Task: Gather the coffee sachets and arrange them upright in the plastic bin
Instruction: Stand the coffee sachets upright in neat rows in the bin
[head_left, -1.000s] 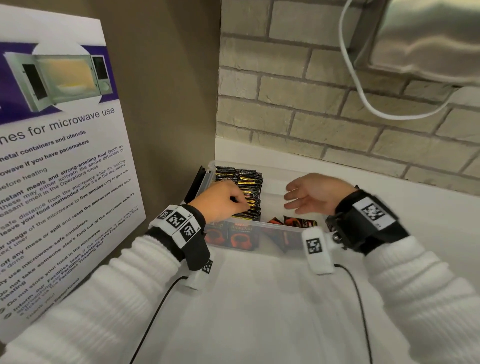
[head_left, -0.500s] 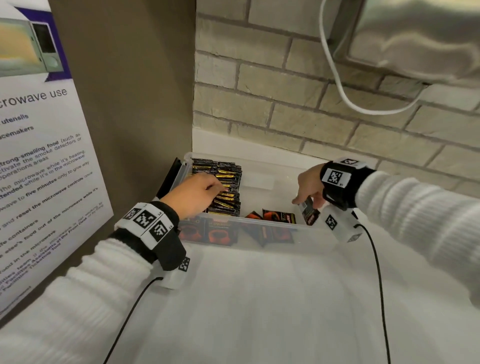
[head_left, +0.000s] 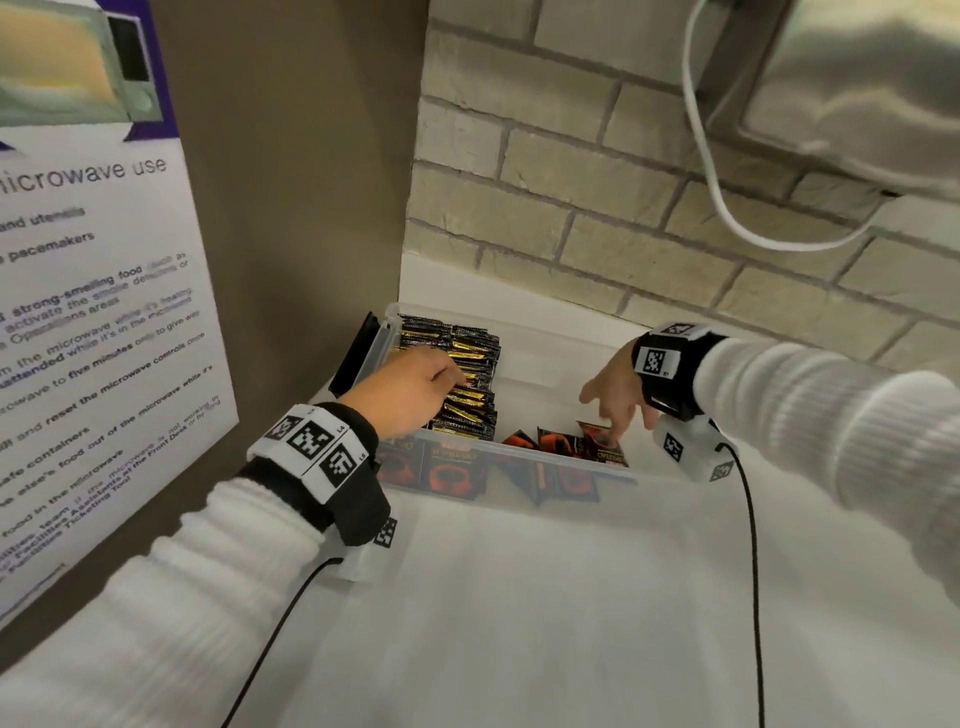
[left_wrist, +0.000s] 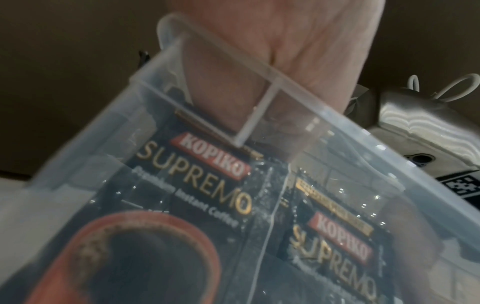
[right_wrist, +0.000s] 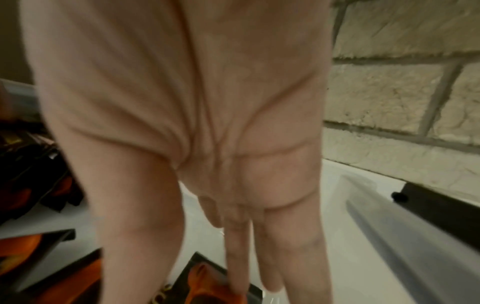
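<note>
A clear plastic bin (head_left: 545, 457) stands on the white counter against the brick wall. At its left end a row of black-and-gold coffee sachets (head_left: 475, 364) stands upright. My left hand (head_left: 447, 379) lies on that row with its fingers curled down into the sachet tops; the left wrist view shows only my palm (left_wrist: 285, 51) over the rim (left_wrist: 259, 67). Loose black-and-orange sachets (head_left: 550, 441) lean against the front wall. My right hand (head_left: 602, 415) reaches down into the bin, and its straight fingers (right_wrist: 237, 246) touch one loose sachet (head_left: 605, 444).
A microwave poster (head_left: 93, 312) covers the left wall. A white cable (head_left: 711, 171) hangs from a metal appliance (head_left: 857, 93) at the top right. Black latches sit on the bin's left (head_left: 358, 353) and right (right_wrist: 441, 207) ends. White counter (head_left: 519, 597) stretches in front.
My right hand went from hovering palm-down over the bin to reaching down inside it, touching a loose sachet at the right. My left hand stayed on the upright row.
</note>
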